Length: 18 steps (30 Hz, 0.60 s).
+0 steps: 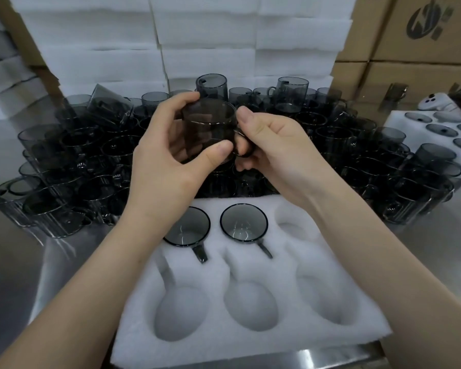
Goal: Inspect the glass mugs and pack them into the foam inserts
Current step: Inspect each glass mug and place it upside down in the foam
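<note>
Smoky grey glass mugs (pixel 209 129), white foam insert (pixel 250 331), brown cardboard boxes (pixel 410 35) with black logo.

- Left grip (pixel 165 145): holds a smoky grey transparent glass mug (pixel 210 121) above the desk, thumb across the near wall, fingers behind the glass.
- Right grip (pixel 274 150): pinches the same mug's handle, thumb on top, fingers curled beneath.
- White foam insert with mug-shaped cavities (pixel 250 339): lies on the steel desk (pixel 11 262) below both grips.
- Far row of the insert: left seated mug (pixel 186 227) and middle seated mug (pixel 244 226), handles pointing toward the camera.
- Loose grey glass mugs (pixel 91 155): crowded on the desk just beyond the insert, some stacked.
- Stacked white foam sheets (pixel 210 35) and brown cardboard boxes (pixel 410 49): at the back.
</note>
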### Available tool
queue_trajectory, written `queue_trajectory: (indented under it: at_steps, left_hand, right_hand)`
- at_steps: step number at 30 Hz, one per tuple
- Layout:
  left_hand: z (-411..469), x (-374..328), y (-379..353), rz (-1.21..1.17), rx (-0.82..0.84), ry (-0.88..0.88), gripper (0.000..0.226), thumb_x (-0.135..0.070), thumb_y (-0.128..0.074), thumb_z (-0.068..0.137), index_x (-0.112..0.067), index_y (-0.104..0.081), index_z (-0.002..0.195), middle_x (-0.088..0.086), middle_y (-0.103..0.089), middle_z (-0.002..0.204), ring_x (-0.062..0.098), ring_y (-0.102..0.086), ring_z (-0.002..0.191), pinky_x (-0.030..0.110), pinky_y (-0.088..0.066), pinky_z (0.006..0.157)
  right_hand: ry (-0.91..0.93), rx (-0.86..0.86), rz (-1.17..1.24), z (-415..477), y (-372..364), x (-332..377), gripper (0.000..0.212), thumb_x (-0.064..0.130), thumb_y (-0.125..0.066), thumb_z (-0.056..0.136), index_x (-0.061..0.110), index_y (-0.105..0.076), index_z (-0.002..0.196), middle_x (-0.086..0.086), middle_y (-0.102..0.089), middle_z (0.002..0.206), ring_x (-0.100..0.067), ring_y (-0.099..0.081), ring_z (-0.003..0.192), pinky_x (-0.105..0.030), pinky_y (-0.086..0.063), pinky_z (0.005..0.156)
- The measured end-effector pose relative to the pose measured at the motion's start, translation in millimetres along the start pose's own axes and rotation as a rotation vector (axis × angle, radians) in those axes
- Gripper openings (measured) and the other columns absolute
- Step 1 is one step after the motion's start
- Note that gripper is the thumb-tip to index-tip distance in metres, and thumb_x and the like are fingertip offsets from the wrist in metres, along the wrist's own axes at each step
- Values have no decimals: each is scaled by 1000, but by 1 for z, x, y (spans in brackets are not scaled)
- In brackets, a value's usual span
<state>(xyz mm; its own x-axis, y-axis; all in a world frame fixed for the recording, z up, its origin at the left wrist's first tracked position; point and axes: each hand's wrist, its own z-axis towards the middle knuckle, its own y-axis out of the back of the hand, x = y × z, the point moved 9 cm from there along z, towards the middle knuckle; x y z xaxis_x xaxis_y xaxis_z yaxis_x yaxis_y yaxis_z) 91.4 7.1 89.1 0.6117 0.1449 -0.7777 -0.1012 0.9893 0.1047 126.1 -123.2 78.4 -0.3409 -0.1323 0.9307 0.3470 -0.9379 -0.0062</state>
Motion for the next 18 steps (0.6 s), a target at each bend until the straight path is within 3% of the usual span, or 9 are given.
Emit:
queue_trajectory:
  at_steps: [5, 8, 10, 13, 15, 18]
  left_hand:
    - [3, 1, 5, -87, -4, 23, 52, -15, -66, 84, -4, -48, 131, -2, -64, 117, 6, -64, 106, 25, -51, 91]
    - [4, 5, 5, -156, 6, 67, 49, -15, -63, 86, -4, -48, 131, -3, -67, 111, 9, -66, 104, 24, -51, 87]
    - [5, 11, 4, -238, 6, 116, 48, -17, -61, 87, -4, -48, 131, 3, -67, 112, 18, -66, 106, 29, -52, 88]
    - [5, 19, -4, -379, 61, 198, 45, -21, -55, 89, -3, -49, 130, 7, -67, 115, 25, -66, 109, 30, -54, 85]
    - [4, 22, -12, -431, 126, 231, 42, -20, -51, 92, -3, -50, 130, 9, -66, 122, 25, -65, 113, 31, -53, 89]
    - [4, 24, -18, -420, 173, 241, 42, -21, -47, 93, -5, -49, 132, 9, -61, 128, 22, -58, 123, 36, -46, 103]
  right_hand:
    - [0, 178, 112, -4, -13, 3, 28, 19, -41, 96, 7, -59, 78, 6, -55, 71, -14, -47, 63, -27, -51, 67]
    - [26, 221, 129, -6, -15, 7, 22, 19, -46, 96, 4, -61, 91, 9, -64, 78, -14, -50, 65, -29, -53, 69]
    - [43, 197, 176, -6, -13, 8, 20, 20, -53, 90, 4, -63, 95, 5, -65, 79, -14, -52, 64, -30, -53, 67]
    - [55, 24, 221, -2, 3, 7, 13, 14, -55, 92, 8, -62, 100, -1, -61, 78, -14, -54, 63, -31, -52, 63]
    - [57, -88, 43, 0, 11, 4, 23, 21, -55, 92, 14, -60, 113, -2, -62, 93, -14, -59, 77, -33, -51, 68]
    - [-26, -18, -56, 3, -2, -9, 36, 41, -47, 89, 29, -54, 121, -3, -60, 123, -16, -61, 109, -36, -53, 81]
